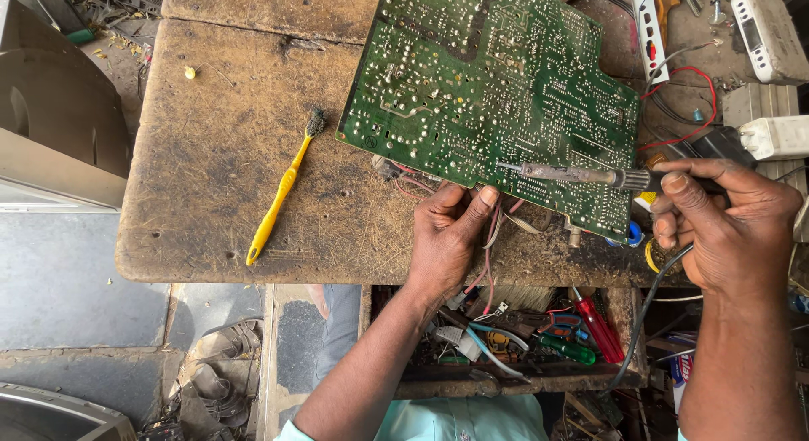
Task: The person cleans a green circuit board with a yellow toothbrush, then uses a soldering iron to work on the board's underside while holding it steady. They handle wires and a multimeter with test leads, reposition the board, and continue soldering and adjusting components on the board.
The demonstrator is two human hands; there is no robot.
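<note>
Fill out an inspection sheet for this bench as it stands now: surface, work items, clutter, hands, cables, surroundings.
Surface: worn, stained wooden bench, scorched and dusty.
Work items: green circuit board, solder side up; soldering iron with its tip over the board.
Clutter: yellow toothbrush lying left of the board; white power strip and white meter at the far right.
Hands: left hand grips the board's near edge; right hand holds the iron.
Cables: red wire looping beside the board; black cord hanging below the right hand.
Surroundings: open drawer of screwdrivers and wires beneath; grey floor left.
</note>
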